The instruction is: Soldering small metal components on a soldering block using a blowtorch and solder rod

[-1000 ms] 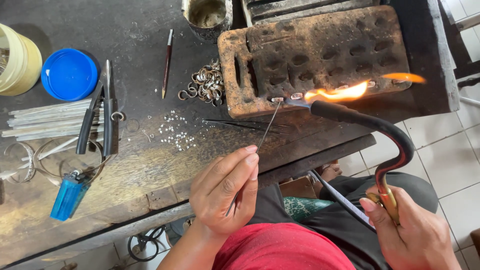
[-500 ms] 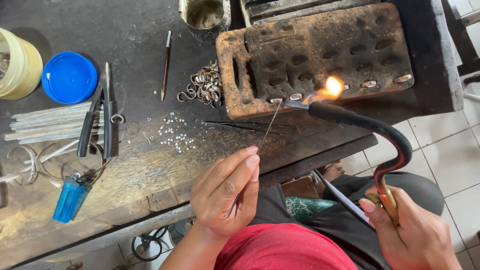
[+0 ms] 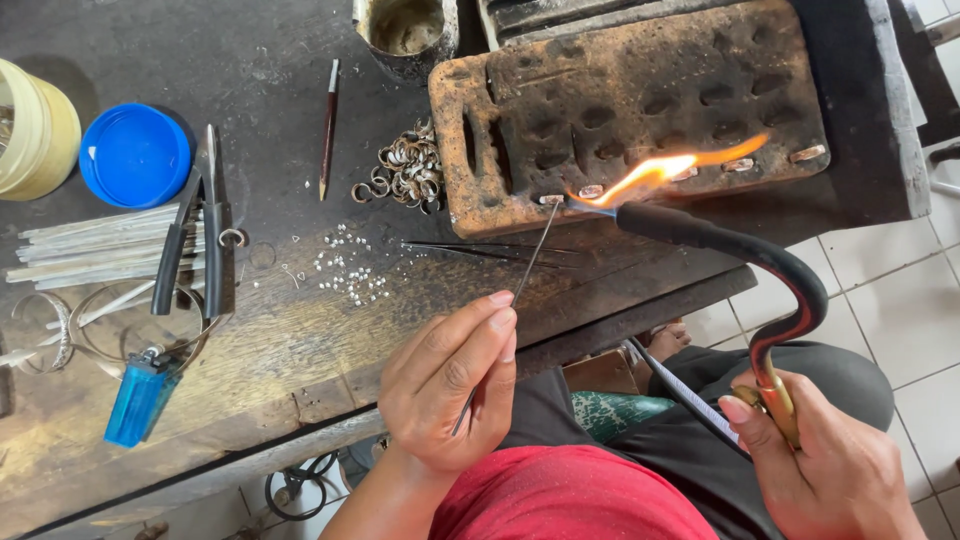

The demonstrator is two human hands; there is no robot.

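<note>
Two hands at work over bench (image 3: 300, 330); left hand (image 3: 450, 385) pinches thin metal rod (image 3: 530, 255), tip touching small ring (image 3: 552, 199) at near edge of pitted fire block (image 3: 620, 110); right hand (image 3: 835, 470) grips curved torch (image 3: 770, 270), flame (image 3: 665, 168) sweeping along row of rings on block; tweezers (image 3: 480, 250) beside block; loose rings pile (image 3: 405, 172) near block's left end; blue lighter (image 3: 135, 395) at bench front.
</note>
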